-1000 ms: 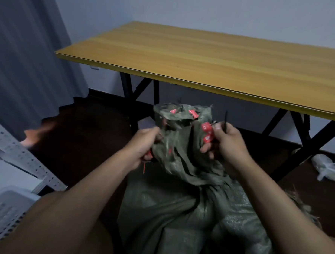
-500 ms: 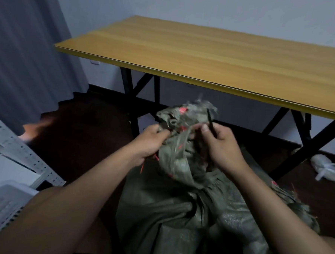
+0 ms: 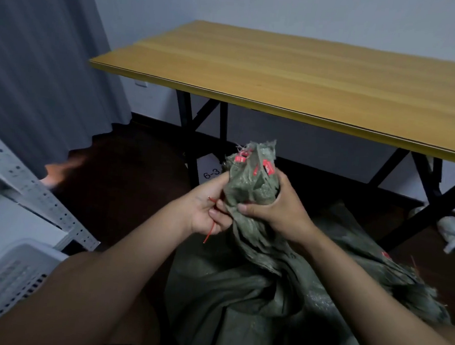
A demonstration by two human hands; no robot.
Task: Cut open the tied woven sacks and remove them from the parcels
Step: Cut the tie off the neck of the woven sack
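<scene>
Centre frame, below the table [image 3: 293,77]: our right hand [image 3: 280,210] grips the bunched neck of the woven sack [image 3: 249,181]; our left hand [image 3: 208,211] pinches the red tie string [image 3: 210,231]. Step: untying. Next, probably pull the string free and spread the mouth.

The one camera sits on my head, looking forward and down, close over my left hand [image 3: 210,211] and right hand [image 3: 277,207], with the bench [image 3: 306,78] farther ahead against the wall.
</scene>
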